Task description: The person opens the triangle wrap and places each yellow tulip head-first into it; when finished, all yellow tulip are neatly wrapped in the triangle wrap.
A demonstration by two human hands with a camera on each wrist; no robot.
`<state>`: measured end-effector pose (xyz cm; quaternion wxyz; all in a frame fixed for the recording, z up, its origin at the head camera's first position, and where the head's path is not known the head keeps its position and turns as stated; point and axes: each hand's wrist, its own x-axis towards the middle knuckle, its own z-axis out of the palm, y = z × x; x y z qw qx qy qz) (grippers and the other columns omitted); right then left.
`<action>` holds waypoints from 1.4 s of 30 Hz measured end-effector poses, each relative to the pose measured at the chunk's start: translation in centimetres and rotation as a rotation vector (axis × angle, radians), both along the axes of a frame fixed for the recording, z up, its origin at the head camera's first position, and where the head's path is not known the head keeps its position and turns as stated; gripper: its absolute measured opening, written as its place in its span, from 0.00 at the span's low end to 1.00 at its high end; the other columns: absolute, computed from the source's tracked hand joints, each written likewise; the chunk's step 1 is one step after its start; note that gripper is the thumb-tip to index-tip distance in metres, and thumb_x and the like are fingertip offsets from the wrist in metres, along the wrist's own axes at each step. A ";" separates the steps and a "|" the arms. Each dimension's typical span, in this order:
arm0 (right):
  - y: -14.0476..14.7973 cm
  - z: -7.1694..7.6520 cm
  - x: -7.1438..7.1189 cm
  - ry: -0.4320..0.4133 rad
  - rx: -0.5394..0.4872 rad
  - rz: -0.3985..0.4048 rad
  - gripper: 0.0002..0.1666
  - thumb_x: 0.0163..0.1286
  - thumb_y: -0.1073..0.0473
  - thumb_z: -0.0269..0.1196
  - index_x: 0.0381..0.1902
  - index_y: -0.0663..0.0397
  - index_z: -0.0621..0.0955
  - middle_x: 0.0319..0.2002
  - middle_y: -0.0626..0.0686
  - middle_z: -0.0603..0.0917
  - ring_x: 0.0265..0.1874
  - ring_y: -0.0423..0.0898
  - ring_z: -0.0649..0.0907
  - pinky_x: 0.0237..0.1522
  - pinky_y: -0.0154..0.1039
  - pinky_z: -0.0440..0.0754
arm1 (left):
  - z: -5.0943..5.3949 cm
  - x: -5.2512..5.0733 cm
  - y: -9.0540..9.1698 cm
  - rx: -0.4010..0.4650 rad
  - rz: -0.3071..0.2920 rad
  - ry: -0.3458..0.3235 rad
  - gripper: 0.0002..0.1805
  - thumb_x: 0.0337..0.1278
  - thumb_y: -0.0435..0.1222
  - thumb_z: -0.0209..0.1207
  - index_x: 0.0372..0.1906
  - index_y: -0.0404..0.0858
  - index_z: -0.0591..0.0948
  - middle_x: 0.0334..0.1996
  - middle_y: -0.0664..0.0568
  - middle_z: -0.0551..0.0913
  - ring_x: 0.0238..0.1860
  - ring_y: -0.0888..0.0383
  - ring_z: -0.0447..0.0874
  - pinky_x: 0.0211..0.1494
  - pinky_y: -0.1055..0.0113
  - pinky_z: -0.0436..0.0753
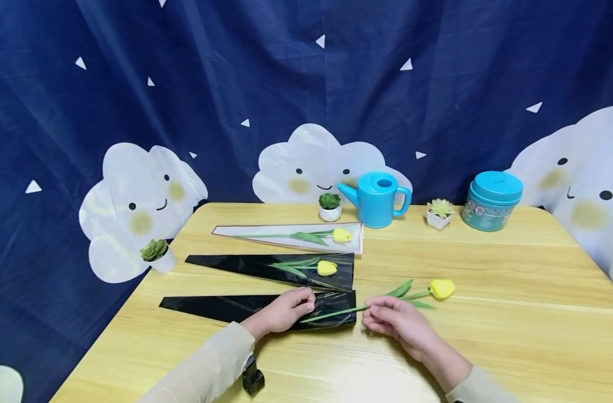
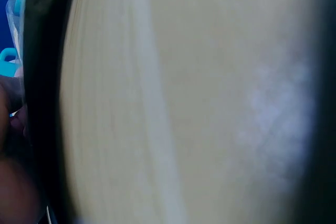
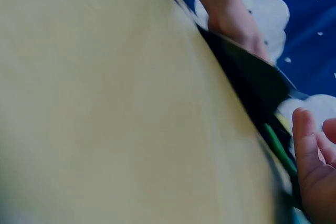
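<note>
A black flower sleeve (image 1: pixel 215 305) lies nearest to me on the table, its narrow end pointing left. My left hand (image 1: pixel 284 310) rests over its wider part, fingers curled and pinching the upper film near the mouth. With fingertips and thumb, my right hand (image 1: pixel 399 324) holds a yellow artificial tulip (image 1: pixel 442 289) by its green stem, just right of the sleeve. The stem's lower end reaches left over or into the sleeve's mouth; which one, I cannot tell. The bloom and leaves are outside. In the right wrist view, the green stem (image 3: pixel 278 145) runs along the black sleeve (image 3: pixel 252 77).
Behind lie a second black sleeve (image 1: pixel 225 262) and a white sleeve (image 1: pixel 266 230), each with a yellow tulip inside. Along the back stand a blue watering can (image 1: pixel 377 201), small potted succulents (image 1: pixel 330 212) and a teal lidded jar (image 1: pixel 492 201). A wooden table (image 1: pixel 528 336) supports everything.
</note>
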<state>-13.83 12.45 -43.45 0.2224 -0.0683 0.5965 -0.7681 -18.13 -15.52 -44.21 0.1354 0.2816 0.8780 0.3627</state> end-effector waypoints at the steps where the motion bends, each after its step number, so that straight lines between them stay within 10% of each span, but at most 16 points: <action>1: 0.4 0.2 -0.3 0.036 0.027 -0.011 0.20 0.66 0.66 0.55 0.51 0.79 0.69 0.35 0.53 0.84 0.35 0.41 0.84 0.41 0.32 0.80 | 0.0 0.0 0.0 0.002 0.000 0.001 0.10 0.67 0.35 0.49 0.28 0.40 0.67 0.24 0.58 0.63 0.28 0.63 0.64 0.35 0.69 0.65; 11: 4.4 3.3 -2.8 0.344 0.343 -0.090 0.20 0.70 0.63 0.53 0.50 0.78 0.70 0.37 0.54 0.82 0.37 0.42 0.83 0.41 0.39 0.81 | -0.1 0.0 0.0 0.000 -0.002 -0.001 0.10 0.67 0.36 0.49 0.28 0.41 0.68 0.24 0.58 0.64 0.28 0.63 0.64 0.35 0.70 0.65; 24: 7.1 2.8 -4.4 0.624 0.766 0.064 0.15 0.66 0.58 0.59 0.47 0.61 0.80 0.44 0.58 0.82 0.38 0.38 0.78 0.36 0.32 0.77 | 0.0 0.1 0.1 0.003 0.000 0.013 0.10 0.66 0.34 0.49 0.27 0.40 0.68 0.25 0.58 0.64 0.28 0.63 0.64 0.35 0.70 0.65; 42: 5.8 1.0 -4.0 0.548 0.763 0.164 0.10 0.55 0.64 0.68 0.37 0.54 0.83 0.32 0.48 0.83 0.29 0.37 0.75 0.32 0.32 0.73 | -0.1 0.1 0.0 -0.006 0.013 0.032 0.09 0.66 0.34 0.50 0.28 0.41 0.69 0.25 0.59 0.64 0.28 0.63 0.64 0.35 0.70 0.65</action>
